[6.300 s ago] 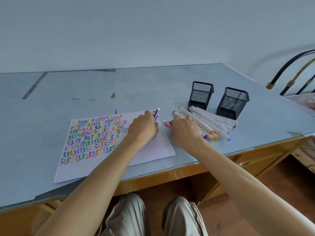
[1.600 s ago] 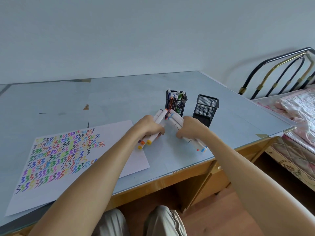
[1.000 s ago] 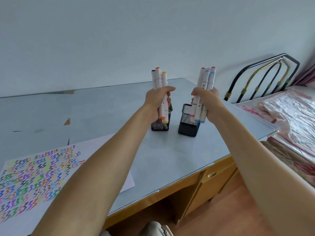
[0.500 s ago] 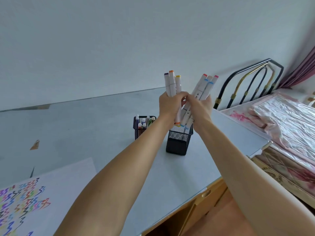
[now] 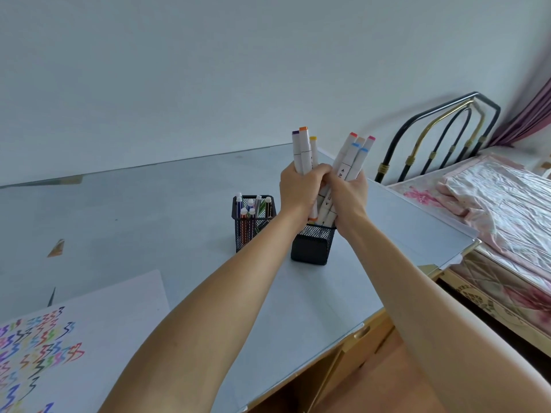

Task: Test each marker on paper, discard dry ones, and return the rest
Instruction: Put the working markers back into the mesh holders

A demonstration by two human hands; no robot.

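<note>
Both fists full: left hand (image 5: 298, 189) grips three upright markers (image 5: 304, 150), right hand (image 5: 347, 193) grips a leaning bundle (image 5: 351, 158), all long axes near vertical, lower ends right above the empty mesh cup (image 5: 311, 244) on desk (image 5: 149, 210), so drop straight down.

Only a partial "A" on a white marker (image 5: 343, 171), otherwise illegible.

The hands (image 5: 323, 192) hide the markers' (image 5: 347, 162) middles, and the cup's (image 5: 311, 244) rim hides their lower tips. Left of the cup, the paper (image 5: 74, 347) runs off-frame.
</note>
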